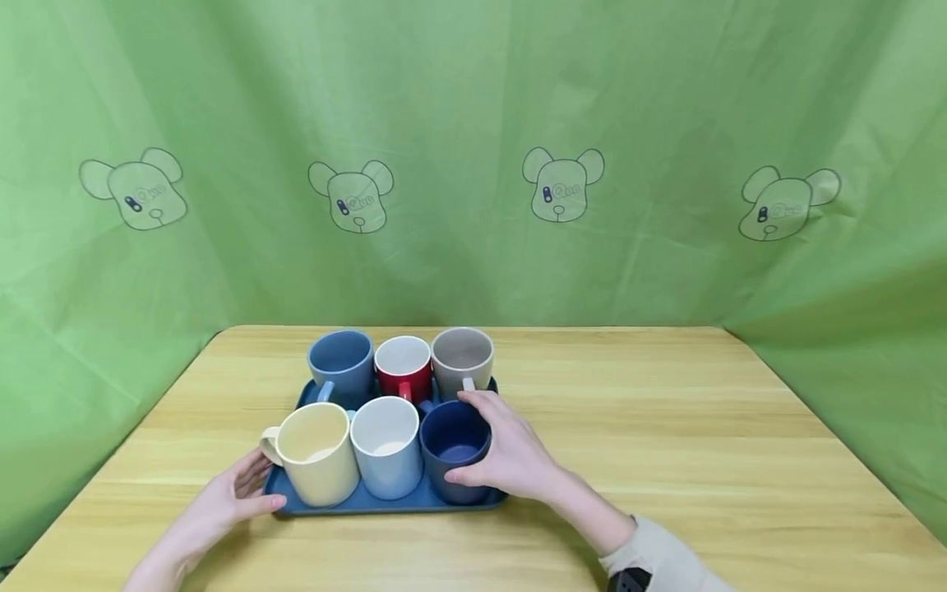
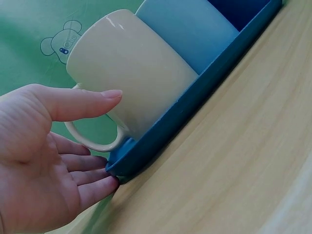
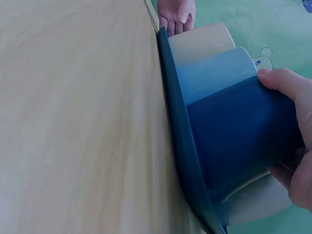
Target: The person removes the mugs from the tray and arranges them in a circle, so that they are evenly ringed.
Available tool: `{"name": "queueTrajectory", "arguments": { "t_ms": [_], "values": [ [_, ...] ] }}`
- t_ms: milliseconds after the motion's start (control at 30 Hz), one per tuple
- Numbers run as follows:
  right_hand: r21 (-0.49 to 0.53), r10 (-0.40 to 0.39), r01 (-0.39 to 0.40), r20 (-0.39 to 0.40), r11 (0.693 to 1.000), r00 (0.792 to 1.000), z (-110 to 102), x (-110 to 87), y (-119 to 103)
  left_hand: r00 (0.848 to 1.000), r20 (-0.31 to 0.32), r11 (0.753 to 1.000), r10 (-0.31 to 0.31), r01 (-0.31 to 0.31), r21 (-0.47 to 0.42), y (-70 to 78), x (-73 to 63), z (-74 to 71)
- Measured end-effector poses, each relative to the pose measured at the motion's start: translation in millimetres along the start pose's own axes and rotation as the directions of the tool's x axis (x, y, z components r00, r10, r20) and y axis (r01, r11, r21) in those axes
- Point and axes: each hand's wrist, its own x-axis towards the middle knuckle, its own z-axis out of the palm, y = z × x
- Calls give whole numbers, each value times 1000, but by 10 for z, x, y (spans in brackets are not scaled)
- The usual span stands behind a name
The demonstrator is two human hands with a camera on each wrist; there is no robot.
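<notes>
The near mugs (image 1: 386, 452) are hiding the bases of the far mugs (image 1: 403, 370) on the blue tray (image 1: 377, 505). The right hand (image 1: 510, 448) is gripping the navy mug (image 1: 453, 448) at near right, thumb and fingers curving round; the left hand (image 1: 224, 500), loosely open, is touching the tray's near left corner.

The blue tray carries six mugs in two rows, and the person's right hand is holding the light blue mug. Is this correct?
Not quite: the right hand is holding the dark blue mug, as the head view shows. The rest is right: the blue tray carries six mugs in two rows.
</notes>
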Motion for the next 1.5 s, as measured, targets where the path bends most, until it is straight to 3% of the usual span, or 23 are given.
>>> {"name": "queueTrajectory", "arguments": {
  "t_ms": [267,500,700,1133,1500],
  "values": [
    [128,33,-31,-18,991,999,-202,-41,-103,1000,5,1000,4,-4,7,17,-17,-5],
    [141,49,-42,-45,989,998,-472,-129,-171,1000,3,1000,-5,5,1,29,-32,-8],
    [147,92,-80,-78,986,993,-727,-201,-80,1000,8,1000,-19,19,-4,26,-24,-5],
    [19,256,-258,-205,966,945,-1292,-272,456,999,13,999,-34,34,-7,24,-27,-16],
    [-84,302,-343,-312,936,901,-1532,-208,1033,999,6,999,-41,41,-8,28,-17,-20]
  ]
}}
